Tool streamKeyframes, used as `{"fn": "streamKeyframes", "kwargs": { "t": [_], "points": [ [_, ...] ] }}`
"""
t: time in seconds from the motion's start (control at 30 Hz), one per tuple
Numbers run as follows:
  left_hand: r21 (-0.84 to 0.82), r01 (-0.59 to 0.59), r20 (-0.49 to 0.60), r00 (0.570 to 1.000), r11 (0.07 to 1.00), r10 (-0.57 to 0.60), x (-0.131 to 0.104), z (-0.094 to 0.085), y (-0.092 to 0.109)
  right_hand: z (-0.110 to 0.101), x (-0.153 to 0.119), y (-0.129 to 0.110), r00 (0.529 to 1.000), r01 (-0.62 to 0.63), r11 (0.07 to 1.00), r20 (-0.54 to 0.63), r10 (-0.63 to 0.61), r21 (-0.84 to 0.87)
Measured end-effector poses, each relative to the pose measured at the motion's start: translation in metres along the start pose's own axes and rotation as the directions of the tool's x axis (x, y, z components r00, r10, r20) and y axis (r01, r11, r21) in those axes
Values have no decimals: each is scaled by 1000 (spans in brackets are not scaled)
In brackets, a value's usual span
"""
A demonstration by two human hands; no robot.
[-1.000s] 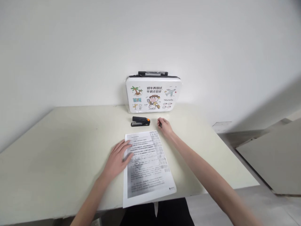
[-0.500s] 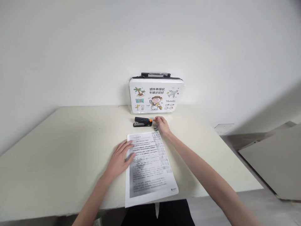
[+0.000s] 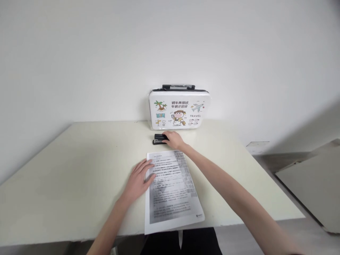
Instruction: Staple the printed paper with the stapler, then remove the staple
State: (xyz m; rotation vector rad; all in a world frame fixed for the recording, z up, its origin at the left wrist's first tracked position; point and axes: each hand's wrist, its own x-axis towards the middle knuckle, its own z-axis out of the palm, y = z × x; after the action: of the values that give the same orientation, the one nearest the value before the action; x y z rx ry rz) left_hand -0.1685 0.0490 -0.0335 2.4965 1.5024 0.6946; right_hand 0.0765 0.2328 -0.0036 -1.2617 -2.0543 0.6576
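Printed paper sheets lie at the near edge of the table, their lower end reaching the edge. My left hand rests flat on the left margin of the paper, its fingers apart. Just beyond the top of the paper, a black stapler lies on its base, its jaw end pointing left. My right hand is closed around the stapler's right end, with thumb and fingers on either side. That end, including its orange part, is hidden under the hand.
A white carry case with cartoon prints and a black handle stands against the wall behind the stapler. The pale table extends on both sides. At the right, a light panel stands beyond the table's edge.
My right hand has moved left from beside the stapler and closed on its right end. A small grey metal piece near that hand is now out of sight. My left hand stays on the paper.
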Motion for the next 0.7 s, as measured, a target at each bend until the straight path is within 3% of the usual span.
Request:
{"fn": "streamKeyframes", "kwargs": {
  "t": [0.17,0.3,0.43,0.57,0.7],
  "points": [
    [-39,-1,-11,1000,999,0,-2,1,-3,-37,-47,-11,998,49,999,-46,-50,-22],
    [-74,-13,-4,1000,997,13,-1,3,-7,-86,-122,-9,988,79,996,-134,-73,36],
    [-81,-28,-3,1000,996,28,0,5,-10,-122,-205,7,997,-45,994,-61,39,-98],
    [-63,-31,-25,999,998,29,9,0,-2,-133,-265,27,995,-98,984,-20,96,-152],
    [-44,-35,-19,999,998,34,43,1,27,-130,-291,40,993,-119,985,-21,117,-127]
  ]
}}
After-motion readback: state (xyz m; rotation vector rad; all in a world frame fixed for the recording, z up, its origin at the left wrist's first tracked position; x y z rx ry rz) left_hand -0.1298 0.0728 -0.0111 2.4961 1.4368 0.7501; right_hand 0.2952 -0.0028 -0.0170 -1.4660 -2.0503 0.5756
